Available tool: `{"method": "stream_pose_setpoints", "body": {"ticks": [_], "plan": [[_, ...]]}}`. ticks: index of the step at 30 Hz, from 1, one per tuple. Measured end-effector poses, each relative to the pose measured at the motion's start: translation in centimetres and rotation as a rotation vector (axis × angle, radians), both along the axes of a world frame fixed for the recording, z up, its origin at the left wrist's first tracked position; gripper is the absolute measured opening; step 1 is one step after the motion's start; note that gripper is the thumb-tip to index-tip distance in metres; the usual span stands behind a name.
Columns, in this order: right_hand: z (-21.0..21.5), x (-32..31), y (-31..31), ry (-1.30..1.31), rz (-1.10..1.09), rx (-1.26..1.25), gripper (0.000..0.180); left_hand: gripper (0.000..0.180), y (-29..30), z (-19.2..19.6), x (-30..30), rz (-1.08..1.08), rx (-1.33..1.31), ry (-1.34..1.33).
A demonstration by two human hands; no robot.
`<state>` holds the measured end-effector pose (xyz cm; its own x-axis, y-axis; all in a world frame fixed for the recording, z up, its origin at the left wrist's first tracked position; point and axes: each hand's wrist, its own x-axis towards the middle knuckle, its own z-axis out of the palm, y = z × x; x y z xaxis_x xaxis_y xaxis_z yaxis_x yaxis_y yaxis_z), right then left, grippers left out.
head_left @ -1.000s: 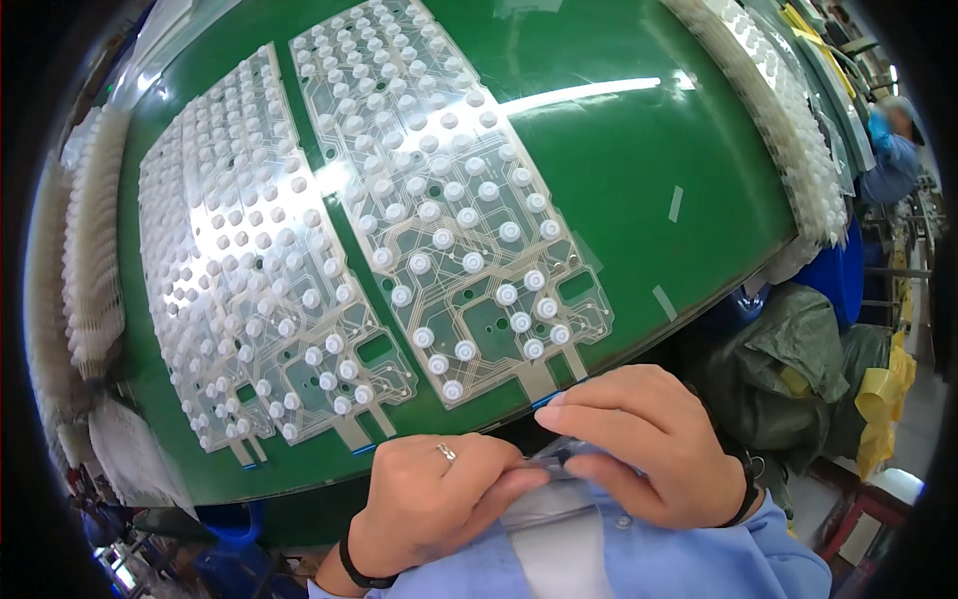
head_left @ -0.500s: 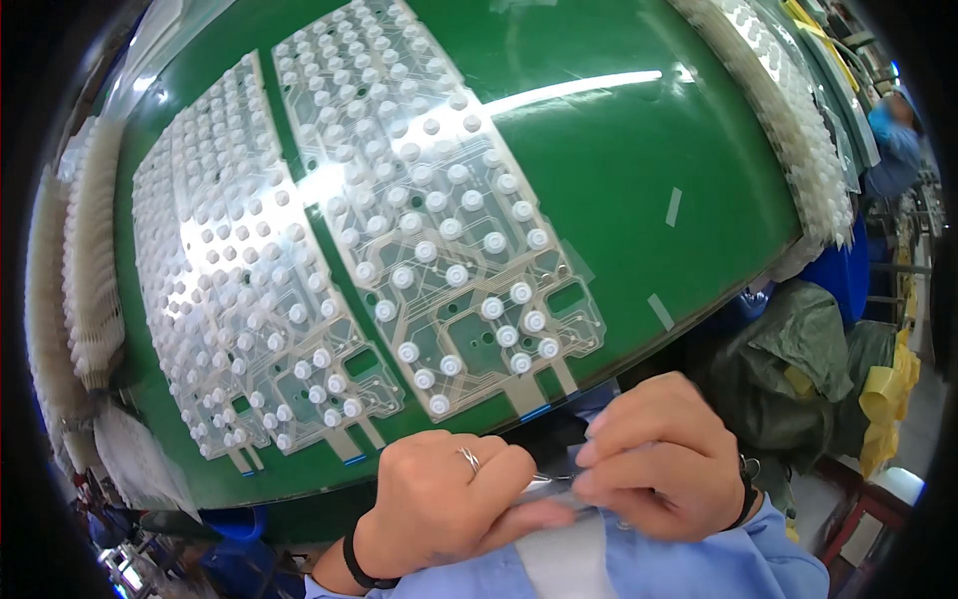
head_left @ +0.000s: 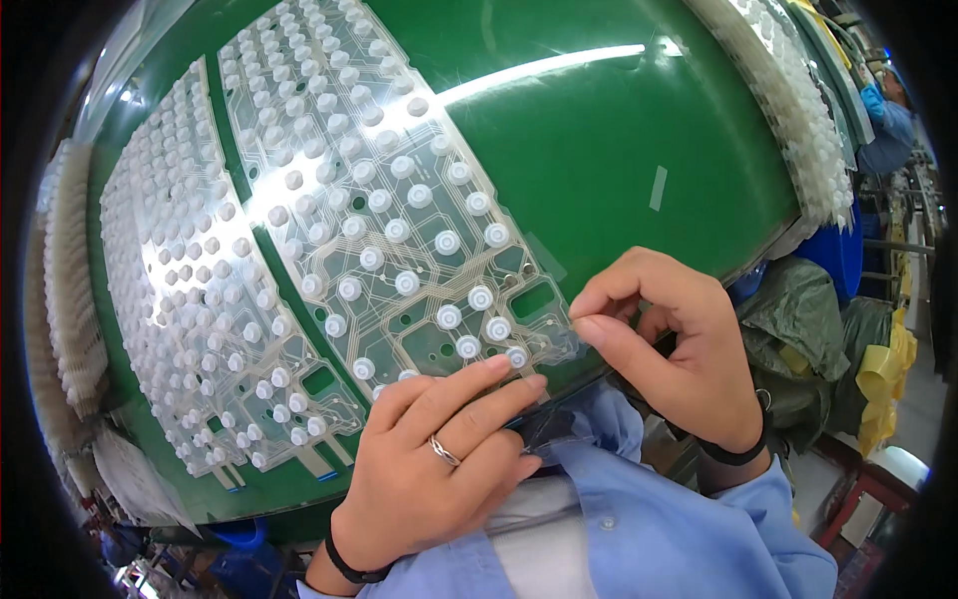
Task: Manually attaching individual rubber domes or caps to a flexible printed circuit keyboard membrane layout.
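Two clear keyboard membrane sheets dotted with white rubber domes lie on a green table [head_left: 619, 140]. The right sheet [head_left: 379, 210] reaches the near edge; the left sheet [head_left: 190, 299] lies beside it. My left hand [head_left: 439, 449], wearing a ring, rests flat with its fingertips on the right sheet's near corner, close to a dome. My right hand [head_left: 664, 339] pinches the thin right corner of that same sheet between thumb and forefinger, just at the table's edge.
Stacks of white dome mats line the left rim [head_left: 65, 290] and the far right rim [head_left: 798, 130] of the table. A person in blue [head_left: 888, 110] sits at the far right. Bags and a stool [head_left: 878, 479] stand to my right.
Both hands rose from my lap to the table edge. The left hand now lies on the right sheet's corner and the right hand pinches its edge. The view shifted closer.
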<state>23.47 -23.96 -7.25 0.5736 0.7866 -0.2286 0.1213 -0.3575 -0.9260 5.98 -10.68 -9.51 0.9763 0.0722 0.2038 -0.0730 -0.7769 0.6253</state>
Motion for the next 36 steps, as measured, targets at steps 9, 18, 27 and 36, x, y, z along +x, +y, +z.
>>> {"method": "stream_pose_setpoints", "body": {"ticks": [9, 18, 27, 36], "plan": [[-0.53, 0.15, 0.45, -0.094, 0.04, -0.009, 0.007, 0.021, 0.2, -0.3, -0.12, -0.001, -0.027, -0.003], [-0.71, -0.15, 0.57, -0.118, 0.01, -0.013, 0.006, 0.022, 0.26, -0.23, -0.08, 0.007, -0.036, 0.0], [-0.91, -0.36, 0.52, -0.124, -0.015, -0.011, 0.006, 0.023, 0.25, -0.26, -0.06, 0.008, -0.041, 0.001], [-0.81, -0.56, 0.58, -0.156, -0.006, -0.03, 0.007, 0.021, 0.06, -0.33, -0.06, 0.016, 0.009, 0.022]]}}
